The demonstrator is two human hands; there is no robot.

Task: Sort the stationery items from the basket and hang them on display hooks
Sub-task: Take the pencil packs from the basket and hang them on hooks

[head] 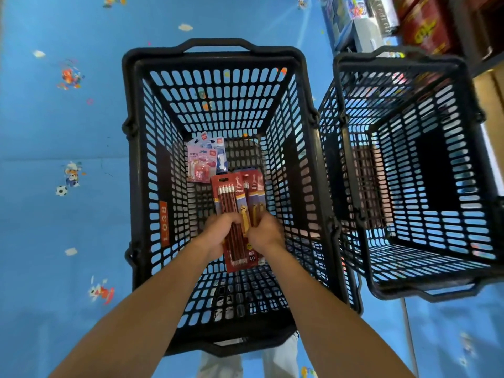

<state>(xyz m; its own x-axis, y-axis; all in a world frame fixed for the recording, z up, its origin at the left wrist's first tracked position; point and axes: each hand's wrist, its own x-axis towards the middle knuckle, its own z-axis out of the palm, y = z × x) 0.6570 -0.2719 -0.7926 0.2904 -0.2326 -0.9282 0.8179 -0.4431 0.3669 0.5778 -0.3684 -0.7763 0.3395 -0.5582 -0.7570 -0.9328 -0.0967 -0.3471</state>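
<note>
Gathering red pencil packs [237, 197] from a black basket [305, 85], seen from the head camera.
Low inside the basket, the left hand [218, 230] and right hand [266, 233] each curl round the near half of the stacked packs. Their long axis runs away from the person, with the hang-holes at the far end. Beyond them lie pink and blue carded packs [204, 162]. This looks like the sorting step. Next comes lifting the packs clear, holes uppermost, towards a hook; none is in view.

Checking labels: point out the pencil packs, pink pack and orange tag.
pencil packs [227, 199], head view, front pack's pencils
pink pack [197, 166], head view, card middle
orange tag [163, 223], head view, its middle
</note>
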